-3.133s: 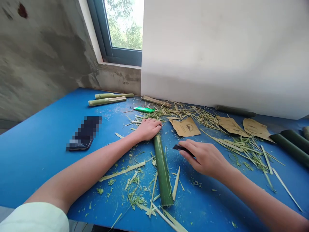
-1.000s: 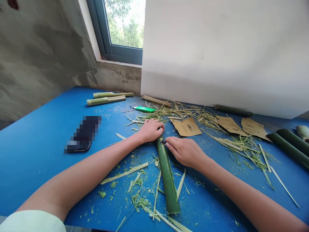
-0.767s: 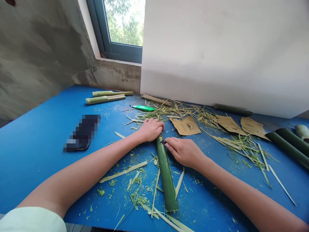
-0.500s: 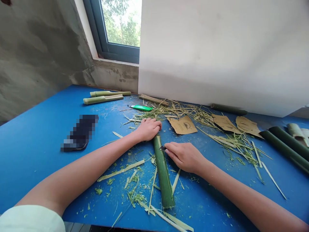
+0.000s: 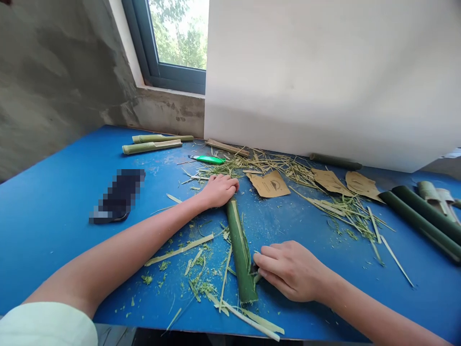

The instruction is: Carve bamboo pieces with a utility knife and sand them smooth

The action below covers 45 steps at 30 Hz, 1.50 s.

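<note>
A wide blue table (image 5: 54, 202) runs up to a rough grey wall and a white board, and on it both bare arms stretch forward from the near edge. The left arm lies long across the surface, its left hand (image 5: 219, 190) curled palm-down over the far end of a green bamboo section (image 5: 239, 250), fingers folded around it and pressing it to the table. The right hand (image 5: 291, 269) sits low beside the near half of the bamboo, fingers bunched and pinched against its side; a small dark blade seems to sit between the fingertips, but it is almost wholly hidden. The bamboo section lies lengthwise near the table's front, pointing away from the person, dark green, with a paler strip shaved along its top. Pale slivers and green shavings (image 5: 201, 283) are scattered around it. Further off lie dark bamboo lengths (image 5: 418, 221) at the right, brown paper pieces (image 5: 269, 184), and a green utility knife (image 5: 209, 159).
</note>
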Available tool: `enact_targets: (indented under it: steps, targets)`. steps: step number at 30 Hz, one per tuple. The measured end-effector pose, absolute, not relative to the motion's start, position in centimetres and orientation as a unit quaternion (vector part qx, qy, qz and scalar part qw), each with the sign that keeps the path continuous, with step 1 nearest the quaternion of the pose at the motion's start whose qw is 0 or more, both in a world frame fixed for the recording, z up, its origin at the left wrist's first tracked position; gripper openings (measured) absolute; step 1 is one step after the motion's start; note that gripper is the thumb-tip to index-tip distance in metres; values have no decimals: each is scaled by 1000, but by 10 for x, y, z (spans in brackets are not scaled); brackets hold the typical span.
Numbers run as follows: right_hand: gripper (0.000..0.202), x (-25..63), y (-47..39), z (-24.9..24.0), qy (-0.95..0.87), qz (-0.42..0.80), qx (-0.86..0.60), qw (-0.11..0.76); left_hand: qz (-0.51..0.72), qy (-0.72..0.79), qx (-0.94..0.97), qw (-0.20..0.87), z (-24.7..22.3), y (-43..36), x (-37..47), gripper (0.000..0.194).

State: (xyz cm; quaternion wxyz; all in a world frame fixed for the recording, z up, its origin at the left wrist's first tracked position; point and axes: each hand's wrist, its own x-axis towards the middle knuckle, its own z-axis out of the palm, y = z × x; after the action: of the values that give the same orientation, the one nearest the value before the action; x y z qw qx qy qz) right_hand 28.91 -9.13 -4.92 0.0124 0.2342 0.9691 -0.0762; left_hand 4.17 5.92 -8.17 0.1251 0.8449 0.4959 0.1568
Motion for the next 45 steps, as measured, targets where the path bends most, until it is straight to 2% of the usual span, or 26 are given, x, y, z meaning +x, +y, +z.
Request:
enact_targets:
  steps: [7,12,15,20,25,30,38,45]
  targets:
    - [32,310,-79,-38,972,-15,235,-22,193,497,838,118,-86,61,42,33]
    - [33,315,-37,-30,920,20,385,-74,221,517,821,98,-77,58,44,28]
    - [34,305,-14,-32,893,17,442,-80,229,520,821,54,-70,47,44,31]
    - [35,290,8,-48,887,-7,455,-76,212,526,823,-14,-65,30,41,35]
    - [39,294,14,-62,879,-23,471,-66,154,564,809,56,-58,25,41,45]
    - [43,299,14,-62,881,-23,468,-59,133,602,779,115,-56,23,45,64]
    - [46,304,11,-65,891,15,449,-62,161,603,769,138,-63,24,46,65]
    - [53,302,13,-69,882,30,469,-30,100,574,796,166,-54,27,40,74]
